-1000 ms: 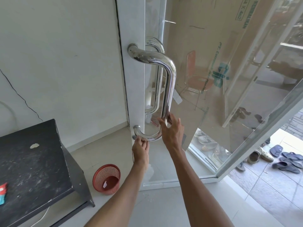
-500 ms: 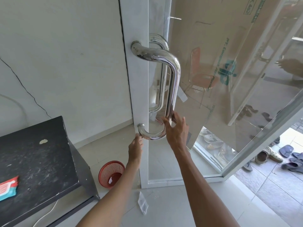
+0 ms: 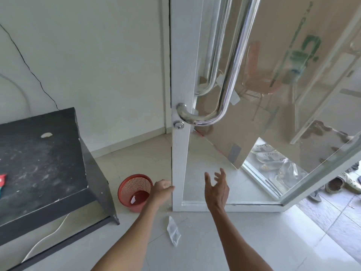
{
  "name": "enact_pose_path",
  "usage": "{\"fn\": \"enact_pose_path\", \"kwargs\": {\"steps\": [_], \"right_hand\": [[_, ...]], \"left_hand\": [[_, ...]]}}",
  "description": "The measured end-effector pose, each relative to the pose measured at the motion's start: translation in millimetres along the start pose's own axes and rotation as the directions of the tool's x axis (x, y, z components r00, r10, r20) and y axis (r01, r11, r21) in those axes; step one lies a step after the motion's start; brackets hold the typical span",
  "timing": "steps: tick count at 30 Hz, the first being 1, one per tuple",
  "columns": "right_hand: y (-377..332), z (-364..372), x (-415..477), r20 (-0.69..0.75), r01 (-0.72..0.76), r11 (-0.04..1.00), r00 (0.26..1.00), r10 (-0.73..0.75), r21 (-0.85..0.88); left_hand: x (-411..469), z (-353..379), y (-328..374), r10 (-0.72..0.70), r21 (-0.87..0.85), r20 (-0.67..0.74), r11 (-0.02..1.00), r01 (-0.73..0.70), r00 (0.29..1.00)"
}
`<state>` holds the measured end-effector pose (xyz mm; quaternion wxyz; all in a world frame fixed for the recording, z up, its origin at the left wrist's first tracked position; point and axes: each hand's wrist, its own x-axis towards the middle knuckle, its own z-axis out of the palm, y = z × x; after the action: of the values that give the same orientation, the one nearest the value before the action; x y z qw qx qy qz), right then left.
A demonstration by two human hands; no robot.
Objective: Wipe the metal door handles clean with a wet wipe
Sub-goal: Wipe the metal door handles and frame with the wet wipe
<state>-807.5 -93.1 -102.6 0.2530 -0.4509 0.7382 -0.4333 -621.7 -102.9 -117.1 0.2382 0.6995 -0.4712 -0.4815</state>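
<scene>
So both hands are down low, well below the door handle (image 3: 230, 75). The right hand (image 3: 215, 189) has its grip spread and empty. The left hand (image 3: 162, 189) is by the red basket (image 3: 134, 192), maybe tossing something, but I can't tell its grip.

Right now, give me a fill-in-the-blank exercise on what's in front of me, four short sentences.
1. The basket beside the table is ___ in colour.
2. The keyhole sits just ___ the lower end of the handle.
3. The right hand holds ___ at all.
4. The wrapper lies on the ___ between the arms.

Missing words: red; below; nothing; floor.
</scene>
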Motion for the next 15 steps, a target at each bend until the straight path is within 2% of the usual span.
{"fn": "enact_pose_path", "kwargs": {"steps": [2, 6, 10, 15], "right_hand": [[69.0, 42.8, -13.3, 0.113, -0.067, 0.994, 0.991, 0.076, -0.084], [186.9, 122.6, -29.0, 0.337, -0.071, 0.952, 0.925, 0.174, -0.296], [292.9, 211.2, -41.3, 0.524, 0.011, 0.897, 0.815, 0.248, -0.441], [392.6, 290.1, -63.1, 0.647, 0.173, 0.820, 0.709, 0.280, -0.545]], "left_hand": [[25.6, 22.3, -49.4, -0.005, 0.014, 0.008, 1.000, 0.005, 1.000], [81.8, 62.6, -138.4, -0.022, 0.001, 0.009, 1.000, 0.022, 1.000], [150.1, 104.9, -231.1, -0.039, 0.033, 0.044, 0.999, 0.037, 0.998], [205.9, 136.8, -311.0, -0.063, 0.076, 0.074, 0.995, 0.057, 0.995]]}}
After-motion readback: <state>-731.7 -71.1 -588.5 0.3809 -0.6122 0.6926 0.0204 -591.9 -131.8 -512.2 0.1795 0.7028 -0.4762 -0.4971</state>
